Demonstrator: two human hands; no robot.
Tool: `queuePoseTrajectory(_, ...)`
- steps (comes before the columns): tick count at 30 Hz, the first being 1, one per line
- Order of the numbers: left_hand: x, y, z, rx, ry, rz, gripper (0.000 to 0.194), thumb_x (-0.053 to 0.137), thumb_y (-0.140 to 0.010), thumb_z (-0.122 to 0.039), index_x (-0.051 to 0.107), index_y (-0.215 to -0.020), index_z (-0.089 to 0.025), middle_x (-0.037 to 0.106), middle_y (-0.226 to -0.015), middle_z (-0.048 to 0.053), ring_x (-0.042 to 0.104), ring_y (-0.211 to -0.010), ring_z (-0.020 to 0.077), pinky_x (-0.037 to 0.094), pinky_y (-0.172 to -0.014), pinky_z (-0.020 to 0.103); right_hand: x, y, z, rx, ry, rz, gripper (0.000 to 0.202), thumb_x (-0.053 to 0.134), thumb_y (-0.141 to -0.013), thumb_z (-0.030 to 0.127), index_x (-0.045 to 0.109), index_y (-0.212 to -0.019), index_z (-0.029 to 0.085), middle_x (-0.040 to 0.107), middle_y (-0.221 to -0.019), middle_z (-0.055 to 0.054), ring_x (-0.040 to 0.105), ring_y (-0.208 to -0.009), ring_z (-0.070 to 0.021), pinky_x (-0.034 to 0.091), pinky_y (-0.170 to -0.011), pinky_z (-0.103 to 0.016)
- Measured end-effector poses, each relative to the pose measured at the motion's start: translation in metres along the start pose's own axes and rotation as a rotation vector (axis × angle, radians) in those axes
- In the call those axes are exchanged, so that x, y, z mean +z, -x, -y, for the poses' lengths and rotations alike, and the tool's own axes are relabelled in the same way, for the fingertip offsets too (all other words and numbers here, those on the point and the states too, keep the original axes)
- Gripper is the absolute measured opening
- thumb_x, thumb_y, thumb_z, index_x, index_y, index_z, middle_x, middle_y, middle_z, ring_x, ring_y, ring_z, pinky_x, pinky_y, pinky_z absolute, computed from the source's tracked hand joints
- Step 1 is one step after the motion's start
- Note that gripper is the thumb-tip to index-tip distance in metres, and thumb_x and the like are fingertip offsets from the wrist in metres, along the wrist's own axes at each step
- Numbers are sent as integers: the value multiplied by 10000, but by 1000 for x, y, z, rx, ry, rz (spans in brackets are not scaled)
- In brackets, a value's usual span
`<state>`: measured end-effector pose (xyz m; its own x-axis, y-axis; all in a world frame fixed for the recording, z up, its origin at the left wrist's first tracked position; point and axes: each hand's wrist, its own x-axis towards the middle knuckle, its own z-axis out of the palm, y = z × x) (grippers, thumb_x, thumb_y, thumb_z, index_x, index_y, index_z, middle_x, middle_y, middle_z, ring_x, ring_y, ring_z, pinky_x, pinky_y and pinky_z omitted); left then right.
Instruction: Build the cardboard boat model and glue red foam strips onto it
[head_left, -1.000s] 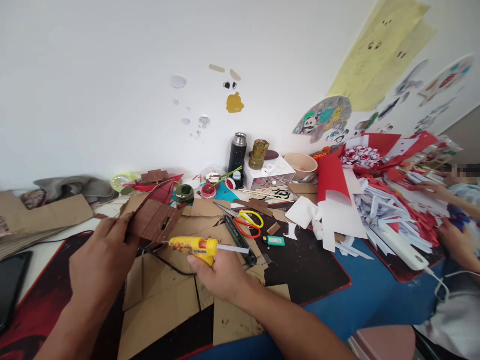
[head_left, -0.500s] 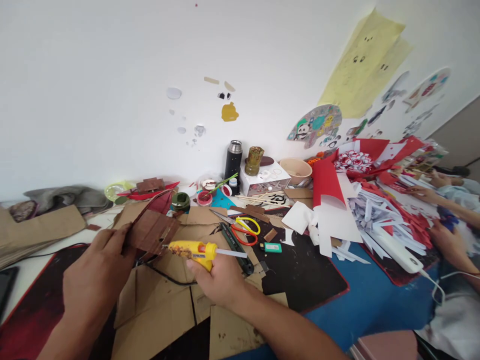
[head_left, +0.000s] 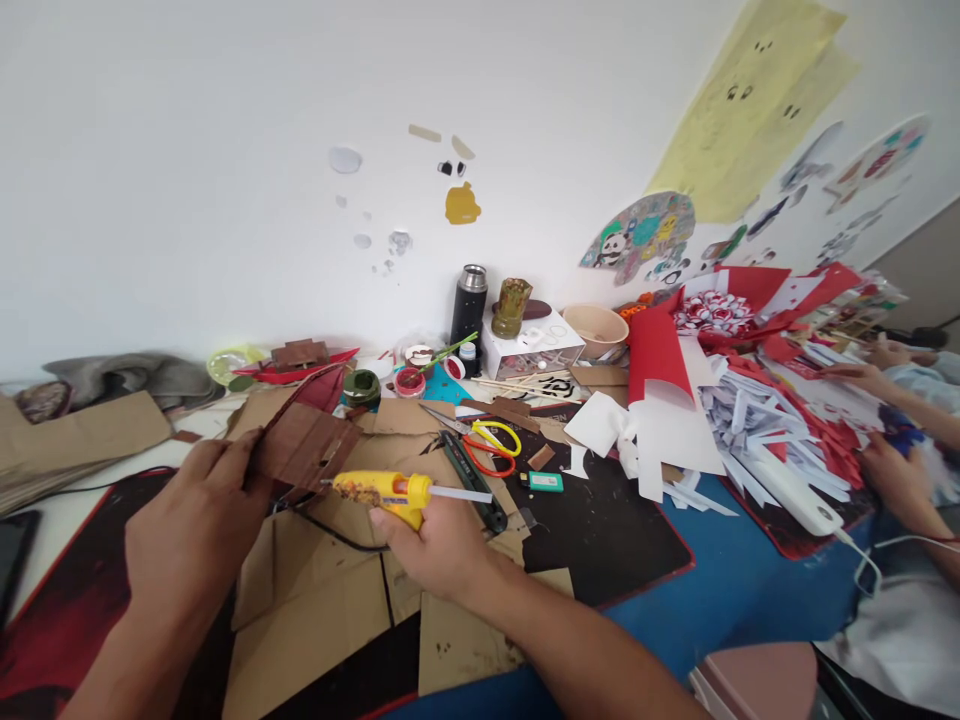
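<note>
My left hand (head_left: 202, 520) grips a reddish-brown cardboard piece (head_left: 304, 445) by its left end, holding it tilted above the table. Wrapped round a yellow glue gun (head_left: 386, 492), my right hand (head_left: 442, 545) keeps the nozzle at the lower right edge of that piece. A white glue stick (head_left: 461, 494) sticks out of the gun's back. Just beyond the right hand lie a green utility knife (head_left: 476, 485) and scissors (head_left: 495, 447) with yellow and orange handles. Brown cardboard sheets (head_left: 307, 610) spread beneath both hands.
A black thermos (head_left: 469, 308), a white box (head_left: 532, 350) and paint jars (head_left: 361, 388) stand along the wall. A green-and-white lighter (head_left: 545, 482) lies on the dark mat (head_left: 615, 550). At right are piled paper strips (head_left: 757, 420) and another person's hands (head_left: 896, 475).
The view has shifted slightly. The glue gun's nozzle has moved a little along the edge of the brown cardboard piece; both hands keep their holds.
</note>
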<state>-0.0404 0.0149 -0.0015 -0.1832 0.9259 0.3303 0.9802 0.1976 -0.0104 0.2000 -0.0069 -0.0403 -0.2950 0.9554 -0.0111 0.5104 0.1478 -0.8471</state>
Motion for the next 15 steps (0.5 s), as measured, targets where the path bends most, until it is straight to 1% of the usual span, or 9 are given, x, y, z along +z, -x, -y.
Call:
queuePoseTrajectory(3, -2, 0, -1, -1, -16, 23, 688, 162, -1173, -490, 660, -1512, -158, 766, -1309, 126, 753, -992, 295, 400, -597, 378, 2, 1, 0, -8, 12, -2, 390, 674, -1053, 558, 810, -1011, 195, 780, -863, -62, 698, -824, -223, 476, -695, -280)
queuePoseTrajectory(6, -3, 0, -2, -3, -19, 51, 705, 144, -1174, -487, 653, -1517, -141, 767, -1317, 135, 756, -1001, 298, 401, -602, 379, 3, 1, -1, -10, 10, -1, 405, 672, -1055, 564, 813, -970, 194, 784, -860, -72, 704, -820, -230, 483, -698, -291)
queuePoseTrajectory(8, -3, -1, -1, -8, -13, 45, 704, 144, -1172, -482, 650, -1522, -141, 767, -1327, 136, 755, -1008, 302, 405, -605, 381, 3, 1, -1, -5, 10, 12, 419, 673, -1053, 572, 813, -952, 190, 769, -828, -75, 707, -819, -236, 480, -693, -295)
queuePoseTrajectory(12, -2, 0, -1, -3, -16, 34, 695, 156, -1166, -495, 664, -1503, -163, 764, -1310, 129, 751, -1000, 298, 389, -597, 374, 3, 0, -2, -9, -17, 5, 388, 682, -1050, 560, 819, -1028, 198, 740, -781, -52, 707, -826, -238, 476, -690, -290)
queuePoseTrajectory(15, -3, 0, -2, -7, -3, 54, 691, 161, -1164, -484, 647, -1523, -148, 752, -1324, 147, 750, -1019, 311, 391, -607, 381, 2, -1, -2, -17, -43, -12, 367, 681, -1056, 540, 811, -1052, 197, 740, -795, -45, 702, -807, -227, 476, -691, -285)
